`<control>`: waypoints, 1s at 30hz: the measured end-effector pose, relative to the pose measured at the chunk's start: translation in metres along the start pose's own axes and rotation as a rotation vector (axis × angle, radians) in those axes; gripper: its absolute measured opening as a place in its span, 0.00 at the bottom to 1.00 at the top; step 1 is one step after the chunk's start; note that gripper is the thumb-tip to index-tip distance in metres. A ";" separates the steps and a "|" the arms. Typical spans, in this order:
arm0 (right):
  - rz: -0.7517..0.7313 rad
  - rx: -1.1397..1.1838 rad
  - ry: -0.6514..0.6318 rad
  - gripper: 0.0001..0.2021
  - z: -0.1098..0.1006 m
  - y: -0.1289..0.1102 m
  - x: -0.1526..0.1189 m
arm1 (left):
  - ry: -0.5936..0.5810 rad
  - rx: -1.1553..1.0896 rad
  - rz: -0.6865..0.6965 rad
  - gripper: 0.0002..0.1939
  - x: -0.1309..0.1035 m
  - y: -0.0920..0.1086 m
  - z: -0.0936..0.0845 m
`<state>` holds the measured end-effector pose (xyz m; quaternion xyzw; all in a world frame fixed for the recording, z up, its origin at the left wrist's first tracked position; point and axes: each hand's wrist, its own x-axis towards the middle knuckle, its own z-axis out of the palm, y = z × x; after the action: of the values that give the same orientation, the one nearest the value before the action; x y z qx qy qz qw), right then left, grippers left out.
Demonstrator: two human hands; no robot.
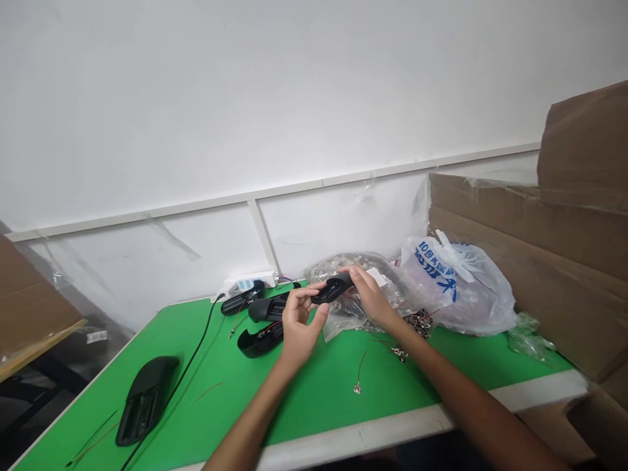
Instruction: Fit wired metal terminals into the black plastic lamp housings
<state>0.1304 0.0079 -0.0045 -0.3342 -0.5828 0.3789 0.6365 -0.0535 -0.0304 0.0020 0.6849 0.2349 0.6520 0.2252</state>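
Note:
A curved black plastic housing (332, 288) is held up above the table, tilted with its right end higher. My left hand (300, 322) has its fingertips on the left end, thumb at the near side. At the upper right end, my right hand (369, 296) grips it, fingers over the top. Just left of my hands lie similar black housings: a hollow shell (260, 341) with a red wire, one with an open compartment (265, 309), and another farther back (239, 301). Near my right forearm, a small metal contact (357, 388) with a thin wire lies on the green tabletop (324, 399).
A clear bag of small metal parts (321, 267) and a white plastic bag (461, 288) stand behind. Loose metal contacts (419, 322) lie beside them. A cardboard box (490, 242) borders the right. At left are a black housing (147, 399), a cable (199, 343) and a power strip (252, 281).

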 end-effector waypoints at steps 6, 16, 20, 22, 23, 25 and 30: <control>0.282 0.484 0.009 0.26 0.021 -0.002 -0.009 | -0.127 0.162 0.012 0.20 -0.003 0.001 -0.003; 0.412 0.773 0.017 0.19 0.047 0.004 -0.031 | -0.235 0.395 0.201 0.25 0.000 -0.003 -0.012; 0.423 0.808 0.032 0.17 0.047 0.005 -0.032 | -0.260 0.421 0.245 0.25 0.000 -0.006 -0.014; 0.421 0.814 0.036 0.17 0.047 0.006 -0.033 | -0.272 0.437 0.257 0.25 0.000 -0.007 -0.014; 0.418 0.813 0.038 0.16 0.047 0.006 -0.033 | -0.278 0.442 0.263 0.26 0.000 -0.008 -0.015; 0.415 0.812 0.043 0.16 0.048 0.007 -0.033 | -0.289 0.445 0.274 0.26 0.000 -0.009 -0.015; 0.429 0.826 0.010 0.17 0.048 0.008 -0.033 | -0.296 0.431 0.267 0.27 0.000 -0.008 -0.015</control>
<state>0.0810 -0.0183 -0.0228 -0.1675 -0.2977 0.7006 0.6265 -0.0692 -0.0235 -0.0021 0.8295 0.2405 0.5038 0.0186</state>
